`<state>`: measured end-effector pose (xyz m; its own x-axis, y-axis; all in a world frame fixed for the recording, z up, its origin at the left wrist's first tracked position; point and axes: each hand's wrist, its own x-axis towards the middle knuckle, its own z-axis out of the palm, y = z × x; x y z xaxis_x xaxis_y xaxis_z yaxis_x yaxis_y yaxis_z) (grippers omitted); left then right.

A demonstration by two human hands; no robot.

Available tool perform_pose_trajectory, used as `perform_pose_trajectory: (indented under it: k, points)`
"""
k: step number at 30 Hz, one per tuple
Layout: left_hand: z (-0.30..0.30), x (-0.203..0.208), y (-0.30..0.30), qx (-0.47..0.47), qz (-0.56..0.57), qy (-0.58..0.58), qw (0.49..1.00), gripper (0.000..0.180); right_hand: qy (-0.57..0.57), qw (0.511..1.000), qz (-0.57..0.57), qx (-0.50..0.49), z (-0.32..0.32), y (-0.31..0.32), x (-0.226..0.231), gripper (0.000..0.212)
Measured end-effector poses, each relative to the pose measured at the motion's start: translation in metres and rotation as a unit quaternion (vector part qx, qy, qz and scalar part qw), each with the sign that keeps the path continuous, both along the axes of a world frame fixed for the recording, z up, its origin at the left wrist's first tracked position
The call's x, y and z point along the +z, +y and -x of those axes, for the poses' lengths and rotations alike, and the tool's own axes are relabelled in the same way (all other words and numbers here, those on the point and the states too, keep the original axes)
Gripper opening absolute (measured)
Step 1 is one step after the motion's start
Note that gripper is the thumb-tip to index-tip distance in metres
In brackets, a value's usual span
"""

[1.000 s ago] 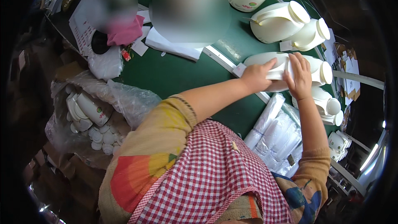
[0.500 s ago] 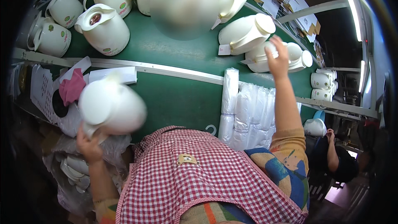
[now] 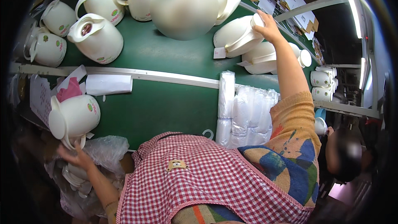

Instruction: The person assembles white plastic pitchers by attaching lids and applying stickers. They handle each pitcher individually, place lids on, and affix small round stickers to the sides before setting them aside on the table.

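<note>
At the left of the table a white thermos jug (image 3: 78,116) with a small printed pattern lies tilted, its base toward the left edge. My left hand (image 3: 78,157) is at its handle with fingers spread, apparently touching it but not wrapped round it. My right arm reaches far across to the right, where my right hand (image 3: 267,27) has its fingers round the round end of another white thermos jug (image 3: 234,37) lying on its side with a paper tag. Beside that one lies a further white jug (image 3: 261,58).
Several white jugs (image 3: 97,37) stand at the far left on the green table (image 3: 166,108). A metal strip (image 3: 174,76) crosses it. Rolled clear plastic bags (image 3: 244,116) lie in front of my right arm. A pink cloth (image 3: 69,90) and white paper (image 3: 108,84) lie at left. Another person is at right.
My left hand has moved the jug left and set it down, and its fingers have loosened. My right hand has gone farther away, from above the lying jugs onto the end of one.
</note>
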<state>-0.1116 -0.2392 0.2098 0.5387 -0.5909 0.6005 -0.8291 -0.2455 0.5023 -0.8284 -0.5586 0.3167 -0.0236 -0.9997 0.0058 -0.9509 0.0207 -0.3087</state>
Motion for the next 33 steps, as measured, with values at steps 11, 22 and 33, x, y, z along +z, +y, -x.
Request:
perform_pose_trajectory:
  k: [11,22,33]
  points:
    - [0.406,0.039,-0.251,-0.68,-0.072,0.213,0.698,0.056,0.072,0.989,0.042,0.119,-0.009,0.012,0.006,0.073]
    - [0.522,-0.015,-0.291,-0.686,-0.235,0.358,0.588,0.04,0.155,0.988,-0.015,0.014,-0.009,0.003,0.018,0.065]
    - [0.526,-0.014,-0.293,-0.678,-0.229,0.364,0.596,0.041,0.192,0.978,-0.007,-0.085,0.001,0.004,0.04,0.057]
